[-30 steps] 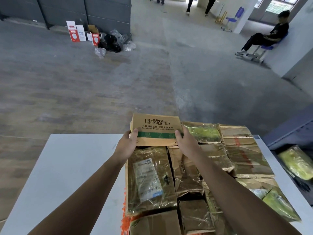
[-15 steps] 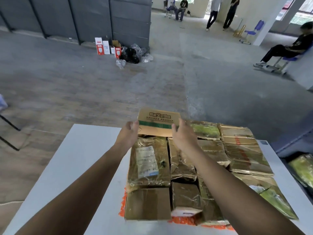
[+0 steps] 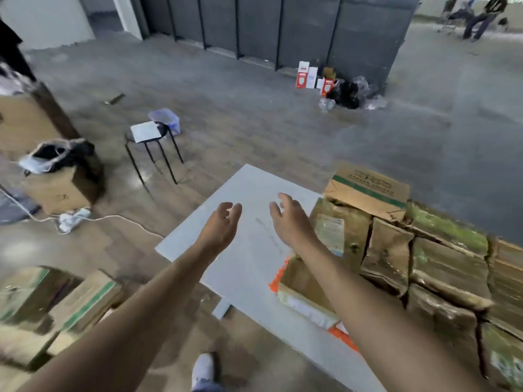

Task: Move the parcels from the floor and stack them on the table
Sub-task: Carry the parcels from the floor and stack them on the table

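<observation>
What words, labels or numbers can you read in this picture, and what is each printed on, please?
Nothing reads clearly.
Green-striped cardboard box: dark print above the stripe, blurred.
White label on a taped parcel: too blurred.
Distant red-and-white cartons: too small.

Warehouse-like hall, bare concrete floor, dark partition panels, stacked parcels

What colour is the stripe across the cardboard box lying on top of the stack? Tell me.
Green, running across the cardboard box; the head view shows it.
</observation>
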The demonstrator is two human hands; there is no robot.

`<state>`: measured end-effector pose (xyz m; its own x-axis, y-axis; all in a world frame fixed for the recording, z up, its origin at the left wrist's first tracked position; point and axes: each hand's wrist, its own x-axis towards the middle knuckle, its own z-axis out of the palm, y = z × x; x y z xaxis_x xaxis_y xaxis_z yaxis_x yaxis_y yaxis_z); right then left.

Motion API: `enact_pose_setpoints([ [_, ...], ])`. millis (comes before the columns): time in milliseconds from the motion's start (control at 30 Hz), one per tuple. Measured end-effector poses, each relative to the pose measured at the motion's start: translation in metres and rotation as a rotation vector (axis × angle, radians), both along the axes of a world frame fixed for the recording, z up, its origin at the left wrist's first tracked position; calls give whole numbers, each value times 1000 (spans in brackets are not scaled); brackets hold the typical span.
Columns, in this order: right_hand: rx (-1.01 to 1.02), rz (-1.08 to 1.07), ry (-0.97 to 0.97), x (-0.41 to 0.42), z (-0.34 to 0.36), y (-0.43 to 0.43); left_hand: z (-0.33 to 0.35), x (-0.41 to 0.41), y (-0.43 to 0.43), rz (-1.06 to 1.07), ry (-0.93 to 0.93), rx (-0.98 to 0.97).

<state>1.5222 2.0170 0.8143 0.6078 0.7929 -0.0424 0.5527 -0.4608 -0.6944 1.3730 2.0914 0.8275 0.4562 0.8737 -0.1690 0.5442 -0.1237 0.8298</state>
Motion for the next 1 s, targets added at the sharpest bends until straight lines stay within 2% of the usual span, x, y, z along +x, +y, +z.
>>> enact_pose_setpoints([
  [167,-9,234,77,-89,-12,55,-6,-105,30,197,53,29],
  [300,-51,395,112,-163,-25,94,-20,-187,50,383,36,-36],
  [467,-143,559,101,-259,-51,150,-51,-293,83,507,-6,-109],
  [767,-316,652,85,-437,-99,271,-103,-468,178,684,-48,-310],
  [1000,-435,742,42,-511,-136,342,-135,-551,228,803,-101,-425],
])
